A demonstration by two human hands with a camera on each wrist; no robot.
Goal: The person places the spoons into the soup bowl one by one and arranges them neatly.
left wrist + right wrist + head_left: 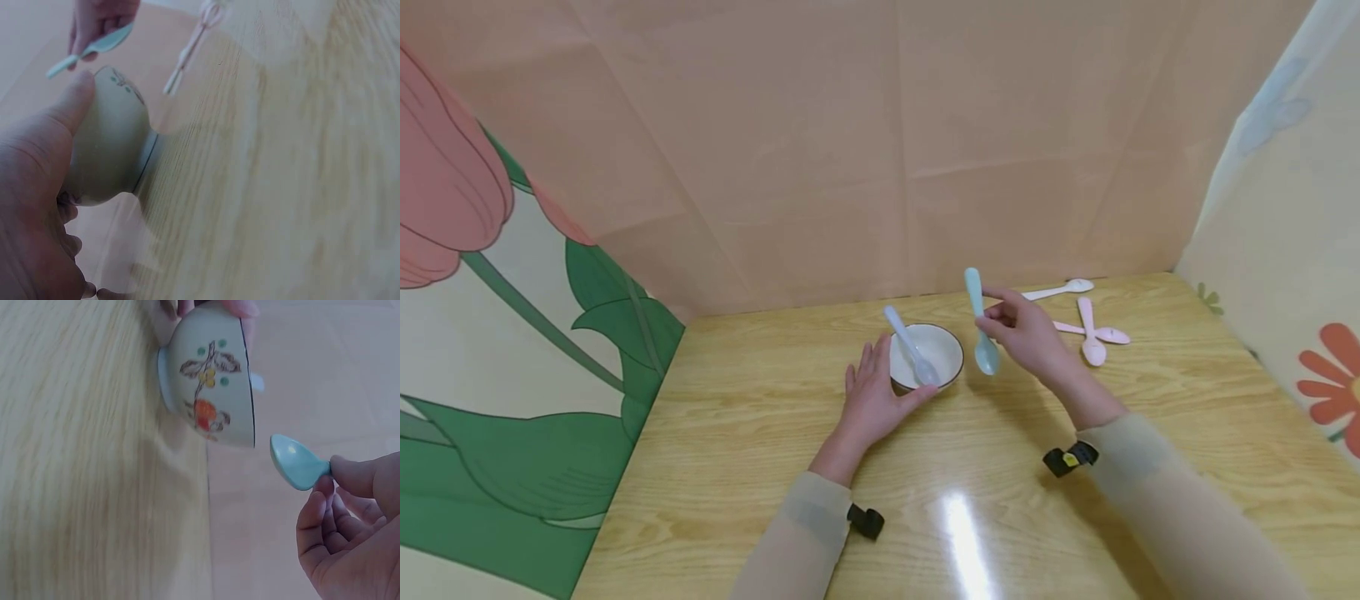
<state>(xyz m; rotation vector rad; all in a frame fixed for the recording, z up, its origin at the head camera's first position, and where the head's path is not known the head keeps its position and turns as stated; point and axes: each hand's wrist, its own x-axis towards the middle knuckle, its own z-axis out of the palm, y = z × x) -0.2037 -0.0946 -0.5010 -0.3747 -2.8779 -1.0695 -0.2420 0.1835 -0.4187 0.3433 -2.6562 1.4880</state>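
Note:
A white bowl [945, 350] with a dark rim stands on the table, a pale blue spoon [902, 332] leaning inside it. My left hand [874, 400] holds the bowl from its left side, thumb at the near rim and fingers round the far side. Just right of the bowl, my right hand [1028, 337] pinches a mint-green spoon [973, 287] between thumb and fingers. That spoon's scoop [294, 464] points down and is apart from the bowl's rim. The right wrist view shows fruit and leaves painted on the bowl's outside [187, 400].
Behind the right hand, a white spoon [1078, 285] and two crossed pink spoons [1086, 312] lie on the wooden table [737, 450]. A plain pinkish sheet [805, 167] hangs at the back edge. Printed flower panels [602, 400] stand at both sides.

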